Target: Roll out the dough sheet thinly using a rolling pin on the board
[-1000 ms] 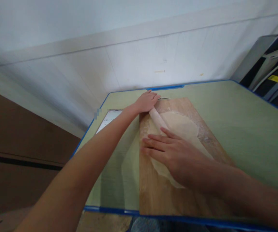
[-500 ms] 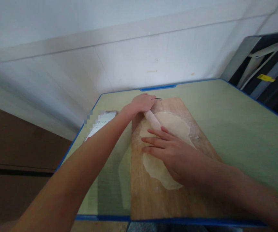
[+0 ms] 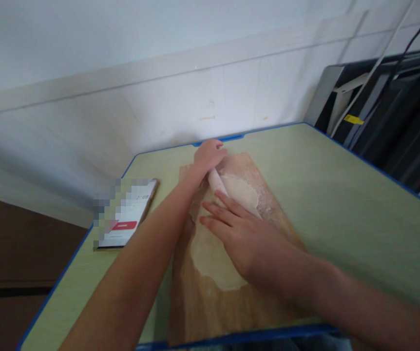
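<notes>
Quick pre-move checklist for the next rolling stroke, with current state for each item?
1. Left hand on the far end of the rolling pin: ok.
2. Right hand flat over the pin's near part, fingers spread: ok.
3. Dough sheet wholly on the wooden board: ok.
4. Board fully supported on the table: not ok, its near edge reaches the table's front edge.
5. Phone apart from the board: ok.
6. Dough sticking to the pin: cannot tell.
</notes>
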Motion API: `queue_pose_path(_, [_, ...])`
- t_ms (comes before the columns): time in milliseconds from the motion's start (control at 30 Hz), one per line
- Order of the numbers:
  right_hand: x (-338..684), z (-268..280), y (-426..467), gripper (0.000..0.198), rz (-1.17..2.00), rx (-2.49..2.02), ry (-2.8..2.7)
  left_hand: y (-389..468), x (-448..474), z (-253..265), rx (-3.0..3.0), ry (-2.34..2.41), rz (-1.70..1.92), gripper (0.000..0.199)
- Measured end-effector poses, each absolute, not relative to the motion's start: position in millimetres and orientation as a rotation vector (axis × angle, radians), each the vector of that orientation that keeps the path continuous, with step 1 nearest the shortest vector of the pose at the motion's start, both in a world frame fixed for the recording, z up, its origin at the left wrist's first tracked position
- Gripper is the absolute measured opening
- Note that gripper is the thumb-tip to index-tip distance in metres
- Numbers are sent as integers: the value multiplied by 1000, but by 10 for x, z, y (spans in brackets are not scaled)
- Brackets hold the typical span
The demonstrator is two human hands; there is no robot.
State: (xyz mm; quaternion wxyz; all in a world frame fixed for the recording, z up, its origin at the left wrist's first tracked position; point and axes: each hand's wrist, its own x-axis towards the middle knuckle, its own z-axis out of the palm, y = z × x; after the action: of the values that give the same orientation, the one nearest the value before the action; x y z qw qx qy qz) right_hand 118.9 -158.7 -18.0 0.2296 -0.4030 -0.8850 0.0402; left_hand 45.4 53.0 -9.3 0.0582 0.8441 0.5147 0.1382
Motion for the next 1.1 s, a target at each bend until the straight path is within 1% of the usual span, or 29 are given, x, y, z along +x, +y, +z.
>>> queue_pose_path(67, [1197, -189, -1602, 47, 137, -1107, -2417, 564, 607, -95, 2542, 1534, 423, 27])
queue_pose_path(200, [1178, -191, -1621, 42, 149, -1131, -2398, 593, 748, -96, 2515, 1457, 432, 33])
queue_pose_path(300, [1127, -184, -1612, 37, 81, -1098, -2442, 564, 596, -107, 2481, 1410, 455, 33])
queue_pose_path(400, [1057, -186, -1596, 35, 17, -1042, -2513, 510, 318, -118, 2440, 1413, 506, 26])
queue_pose_path(533, [1028, -187, -1606, 43, 37, -1034, -2483, 473, 162, -128, 2412, 1464, 557, 44])
queue_pose_path(567, [1045, -186, -1615, 46, 53, -1042, -2463, 479, 200, -132, 2414, 1476, 557, 44])
queue_pose_path(667, [1144, -187, -1648, 51, 106, -1087, -2417, 528, 459, -147, 2444, 1502, 517, 29])
queue_pose_path(733, [1225, -198, -1672, 52, 107, -1132, -2392, 561, 665, -152, 2469, 1516, 461, 30])
queue_pose_path(833, [1299, -227, -1704, 52, 26, -1168, -2359, 578, 848, -145, 2489, 1534, 392, 31])
queue_pose_path(967, [1244, -216, -1713, 43, -52, -1166, -2341, 566, 730, -147, 2486, 1564, 398, 32])
queue_pose_path(1100, [1130, -125, -1677, 34, -34, -1179, -2421, 555, 465, -169, 2445, 1660, 487, 34])
